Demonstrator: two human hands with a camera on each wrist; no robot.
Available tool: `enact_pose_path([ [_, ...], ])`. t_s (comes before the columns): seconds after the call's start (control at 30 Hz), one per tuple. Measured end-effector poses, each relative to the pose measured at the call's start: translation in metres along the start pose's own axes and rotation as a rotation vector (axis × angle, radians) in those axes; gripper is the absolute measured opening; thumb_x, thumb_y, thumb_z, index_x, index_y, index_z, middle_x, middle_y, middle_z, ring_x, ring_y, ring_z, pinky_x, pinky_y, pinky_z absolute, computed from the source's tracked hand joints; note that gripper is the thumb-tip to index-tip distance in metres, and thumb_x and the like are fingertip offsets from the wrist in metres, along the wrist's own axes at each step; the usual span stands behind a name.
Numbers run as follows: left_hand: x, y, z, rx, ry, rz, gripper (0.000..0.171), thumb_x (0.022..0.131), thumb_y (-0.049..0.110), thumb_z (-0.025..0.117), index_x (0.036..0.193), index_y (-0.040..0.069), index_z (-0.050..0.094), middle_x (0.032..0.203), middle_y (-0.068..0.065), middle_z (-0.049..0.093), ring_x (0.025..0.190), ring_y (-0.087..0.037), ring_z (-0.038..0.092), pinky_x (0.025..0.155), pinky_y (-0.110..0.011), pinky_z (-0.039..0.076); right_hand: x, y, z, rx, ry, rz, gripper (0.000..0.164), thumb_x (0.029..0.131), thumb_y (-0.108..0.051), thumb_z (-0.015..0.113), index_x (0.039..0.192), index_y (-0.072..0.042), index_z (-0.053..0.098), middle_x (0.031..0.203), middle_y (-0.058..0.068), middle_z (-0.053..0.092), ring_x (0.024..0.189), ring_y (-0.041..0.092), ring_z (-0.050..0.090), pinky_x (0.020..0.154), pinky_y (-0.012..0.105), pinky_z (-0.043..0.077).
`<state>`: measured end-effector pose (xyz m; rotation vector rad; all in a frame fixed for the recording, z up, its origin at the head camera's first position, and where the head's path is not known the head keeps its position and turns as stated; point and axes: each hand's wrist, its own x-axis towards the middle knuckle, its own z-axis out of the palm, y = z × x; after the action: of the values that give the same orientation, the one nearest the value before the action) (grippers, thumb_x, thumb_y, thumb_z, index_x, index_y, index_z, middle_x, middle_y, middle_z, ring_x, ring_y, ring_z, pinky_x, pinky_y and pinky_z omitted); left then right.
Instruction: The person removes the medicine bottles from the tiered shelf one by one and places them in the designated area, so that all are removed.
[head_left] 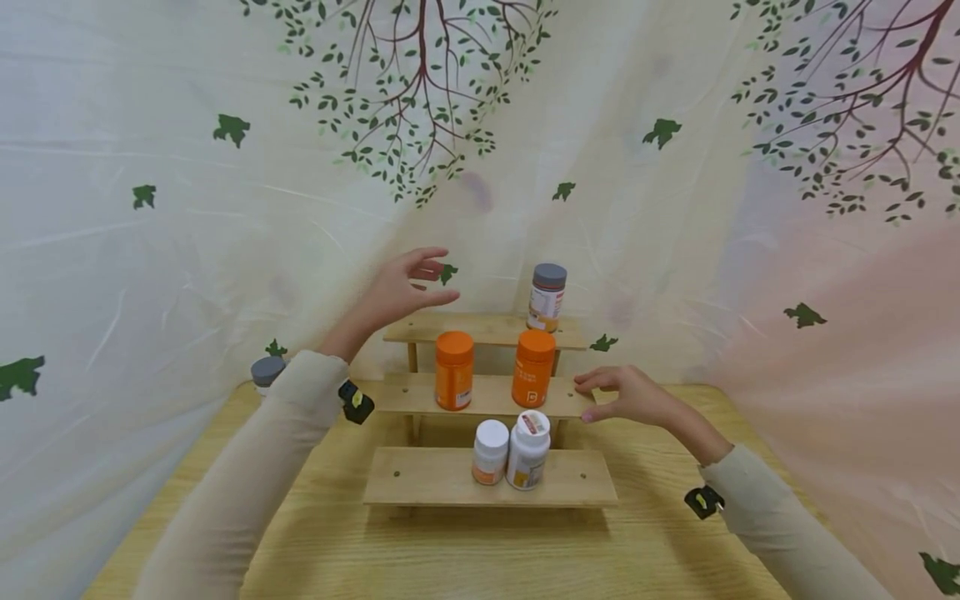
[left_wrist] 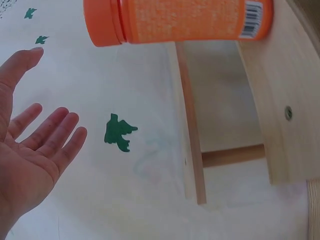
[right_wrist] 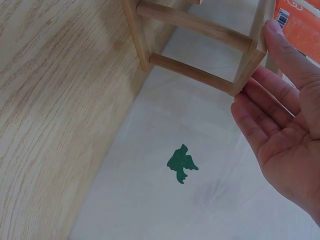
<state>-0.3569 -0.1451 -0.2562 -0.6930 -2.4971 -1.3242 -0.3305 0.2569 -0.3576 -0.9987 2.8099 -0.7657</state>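
Note:
A three-tier wooden rack (head_left: 435, 479) stands on the table with bottles on its boards. Over the top tier's left end, my left hand (head_left: 408, 287) hovers with fingers spread and nothing in it. My right hand (head_left: 630, 396) holds the right end of the middle board, thumb (right_wrist: 285, 47) at one edge and fingers at the other. On that board stand two orange bottles, a left one (head_left: 454, 371) and a right one (head_left: 534, 369). Two white bottles (head_left: 491, 452) (head_left: 528, 450) sit side by side on the lowest board. A grey-capped bottle (head_left: 547, 297) stands at the top tier's right.
Another grey-capped bottle (head_left: 267, 371) stands at the table's left, mostly hidden behind my left sleeve. A pale curtain (head_left: 637, 217) printed with branches and green leaves hangs behind and around the wooden table (head_left: 450, 562).

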Motion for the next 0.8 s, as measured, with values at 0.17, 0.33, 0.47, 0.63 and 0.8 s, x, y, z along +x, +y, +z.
enact_pose_path([
  [0.17,0.011,0.008,0.008,-0.022,-0.02,-0.004,0.073,0.087,0.025,0.082,0.15,0.007,0.049,0.141,-0.023,0.059,0.129,-0.04,0.058,0.109,-0.051,0.049,-0.001,-0.001,0.0,0.009,0.004,0.0,0.048,0.085,-0.028,0.084,0.124,-0.002,0.073,0.134,0.022,0.066,0.121,0.042,0.063,0.101,0.059,0.052],
  [0.33,0.021,0.018,0.019,-0.02,-0.025,-0.006,0.073,0.087,0.028,0.082,0.149,0.008,0.05,0.142,-0.022,0.059,0.129,-0.04,0.058,0.107,-0.05,0.051,0.0,0.0,0.0,0.01,0.006,-0.005,0.047,0.085,-0.027,0.084,0.123,-0.002,0.073,0.133,0.022,0.067,0.122,0.042,0.063,0.101,0.058,0.053],
  [0.47,0.032,0.027,0.031,-0.023,-0.03,-0.013,0.074,0.087,0.028,0.082,0.15,0.008,0.049,0.145,-0.022,0.057,0.131,-0.039,0.057,0.108,-0.049,0.051,-0.001,0.001,0.001,0.014,0.008,-0.005,0.047,0.085,-0.027,0.084,0.123,-0.002,0.073,0.133,0.022,0.067,0.121,0.042,0.064,0.101,0.058,0.052],
  [0.63,0.043,0.037,0.048,-0.034,-0.046,-0.025,0.074,0.087,0.03,0.081,0.15,0.009,0.049,0.148,-0.019,0.055,0.134,-0.037,0.055,0.109,-0.046,0.051,-0.002,0.0,0.001,0.017,0.011,-0.004,0.048,0.085,-0.028,0.084,0.123,-0.002,0.073,0.133,0.022,0.067,0.122,0.042,0.063,0.101,0.059,0.052],
  [0.8,0.051,0.043,0.065,-0.068,-0.06,-0.034,0.071,0.089,0.028,0.08,0.15,0.008,0.049,0.148,-0.02,0.054,0.135,-0.037,0.053,0.109,-0.047,0.051,-0.002,-0.001,0.001,0.011,0.012,0.005,0.047,0.085,-0.028,0.084,0.123,-0.003,0.073,0.133,0.021,0.067,0.122,0.042,0.063,0.101,0.058,0.052],
])
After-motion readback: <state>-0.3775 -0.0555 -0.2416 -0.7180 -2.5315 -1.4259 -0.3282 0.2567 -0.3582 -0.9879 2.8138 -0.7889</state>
